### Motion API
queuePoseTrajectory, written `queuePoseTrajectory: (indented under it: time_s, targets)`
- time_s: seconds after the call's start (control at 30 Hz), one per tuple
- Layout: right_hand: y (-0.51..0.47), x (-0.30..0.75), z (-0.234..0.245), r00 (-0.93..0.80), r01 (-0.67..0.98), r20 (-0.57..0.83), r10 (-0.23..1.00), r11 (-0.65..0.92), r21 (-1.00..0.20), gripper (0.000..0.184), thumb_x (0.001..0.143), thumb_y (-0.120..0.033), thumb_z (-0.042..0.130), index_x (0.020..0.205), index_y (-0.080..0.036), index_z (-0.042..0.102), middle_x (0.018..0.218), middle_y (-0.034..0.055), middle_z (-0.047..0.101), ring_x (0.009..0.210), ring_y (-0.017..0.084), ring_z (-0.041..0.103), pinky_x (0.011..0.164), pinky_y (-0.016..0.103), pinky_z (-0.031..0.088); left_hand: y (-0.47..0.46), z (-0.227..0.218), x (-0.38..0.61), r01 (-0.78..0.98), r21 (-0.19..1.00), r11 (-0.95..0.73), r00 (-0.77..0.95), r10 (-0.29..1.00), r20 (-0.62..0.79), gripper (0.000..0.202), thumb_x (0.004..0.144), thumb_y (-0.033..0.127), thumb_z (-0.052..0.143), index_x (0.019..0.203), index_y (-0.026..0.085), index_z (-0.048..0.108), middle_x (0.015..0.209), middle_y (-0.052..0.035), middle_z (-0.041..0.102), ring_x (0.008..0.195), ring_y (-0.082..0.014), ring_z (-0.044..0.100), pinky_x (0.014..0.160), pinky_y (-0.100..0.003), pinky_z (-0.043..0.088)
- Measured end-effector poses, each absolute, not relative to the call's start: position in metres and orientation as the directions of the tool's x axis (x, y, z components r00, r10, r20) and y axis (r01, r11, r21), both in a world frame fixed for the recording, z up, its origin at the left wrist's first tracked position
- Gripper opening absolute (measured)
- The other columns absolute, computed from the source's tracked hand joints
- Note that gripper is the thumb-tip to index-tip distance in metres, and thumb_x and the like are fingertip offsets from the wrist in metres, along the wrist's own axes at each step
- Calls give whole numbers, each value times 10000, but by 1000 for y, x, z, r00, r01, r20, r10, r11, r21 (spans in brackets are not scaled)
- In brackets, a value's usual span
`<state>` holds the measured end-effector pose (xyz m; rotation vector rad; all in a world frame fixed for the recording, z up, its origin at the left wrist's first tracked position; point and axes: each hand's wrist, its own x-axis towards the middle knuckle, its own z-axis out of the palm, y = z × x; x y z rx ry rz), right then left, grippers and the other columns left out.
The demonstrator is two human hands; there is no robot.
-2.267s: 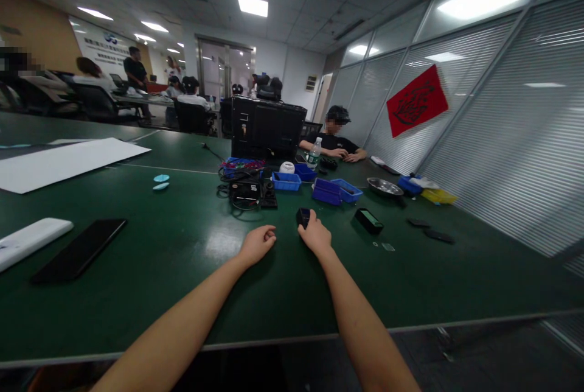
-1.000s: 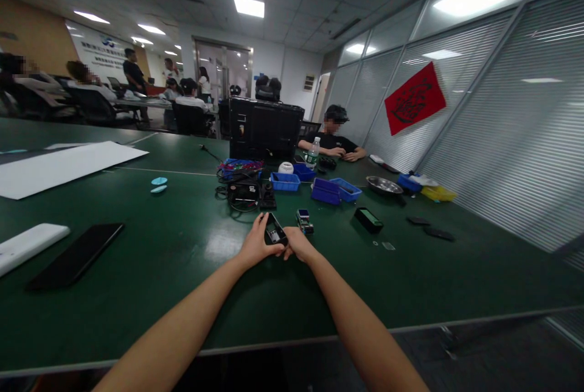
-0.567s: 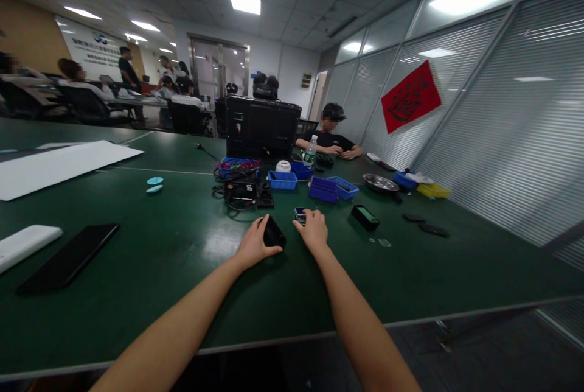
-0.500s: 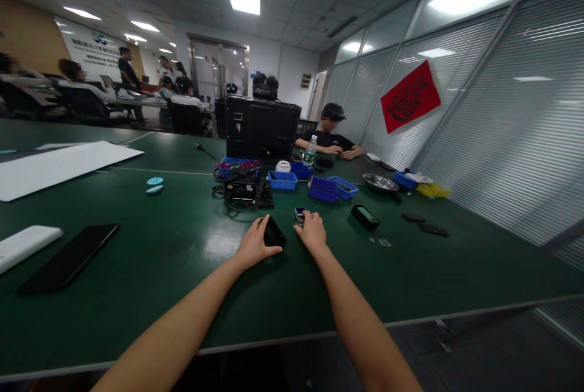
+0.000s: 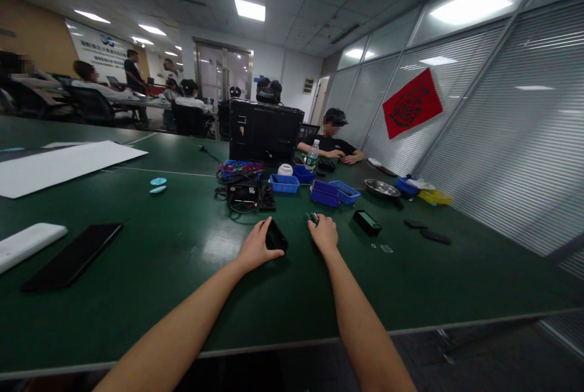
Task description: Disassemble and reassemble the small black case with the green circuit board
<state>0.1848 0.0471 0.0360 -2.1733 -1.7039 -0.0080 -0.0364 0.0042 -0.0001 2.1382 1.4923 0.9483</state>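
Observation:
My left hand rests on the green table with its fingers wrapped round a small black case shell. A short way to the right, my right hand is closed on a small green circuit part, which sticks out past the fingertips. A black rectangular device with a green face lies just right of that hand. Two tiny clear pieces lie on the table near it.
Behind my hands are a tangle of cables and a black unit, blue bins, a metal dish, a big black case. A dark phone and white bar lie left. A person sits across.
Earlier my right hand alone touched the small device. Both hands then held the shell open. Now the left keeps the shell and the right has moved right with the circuit part.

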Motion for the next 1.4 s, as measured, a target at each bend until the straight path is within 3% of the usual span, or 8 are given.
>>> queuePoseTrajectory:
  time_s: [0.13,0.27,0.37,0.57,0.7,1.0,1.2,1.4]
  targets:
    - [48,185,32,266,944,248,932,-199,-265,471,775,-449,470,1164,-183,478,1074,122,496,993,258,461,782,328,381,4,0,-36,681,633,-368,213,927,309,1010,548,537,665,1369,210,176,1354,-130,299,1237,-286,316,993,-399,302]
    - [52,189,26,259,940,254,932,-183,-288,455,757,-356,510,1171,-170,474,1074,129,499,987,251,482,791,317,384,4,1,-35,687,629,-363,212,929,305,1010,556,544,656,1372,204,168,1356,-138,292,1244,-290,306,995,-403,296]
    - [55,193,25,276,912,247,929,-171,-372,424,762,-320,495,1156,-162,491,1067,127,522,967,234,513,793,297,387,3,2,-36,686,632,-362,214,930,300,1008,553,541,660,1370,211,171,1358,-135,290,1240,-289,312,993,-406,298]
    - [63,208,28,351,777,95,932,-233,-584,397,804,-342,414,1145,-163,509,1015,89,607,927,210,565,743,269,412,4,1,-36,681,631,-372,216,925,312,1008,554,550,657,1368,200,178,1355,-139,301,1236,-288,319,990,-397,303]
    - [66,216,28,379,799,116,918,-261,-542,389,818,-353,383,1118,-164,540,1087,113,578,978,221,547,773,291,404,5,-1,-36,681,631,-372,213,925,315,1008,549,545,663,1366,202,183,1352,-134,308,1237,-284,318,999,-393,291]
    - [59,214,32,429,840,176,886,-319,-439,567,747,-467,485,1196,-122,479,1140,162,511,1039,301,486,803,360,405,3,2,-35,685,634,-360,206,930,305,1002,559,531,663,1370,214,166,1343,-130,309,1234,-290,318,991,-396,298]
    - [57,214,33,425,858,176,888,-333,-392,577,728,-464,511,1192,-123,475,1131,173,493,1045,302,472,807,376,404,3,5,-36,738,620,-265,38,934,354,980,563,551,651,1357,209,189,1372,-143,223,1231,-309,309,961,-407,322]
    - [56,219,34,442,857,177,879,-356,-372,544,734,-430,518,1187,-130,487,1125,176,489,1043,296,473,805,371,405,3,6,-41,709,659,-250,2,936,353,943,633,525,610,1370,193,126,1223,-126,418,1086,-259,469,880,-382,394]
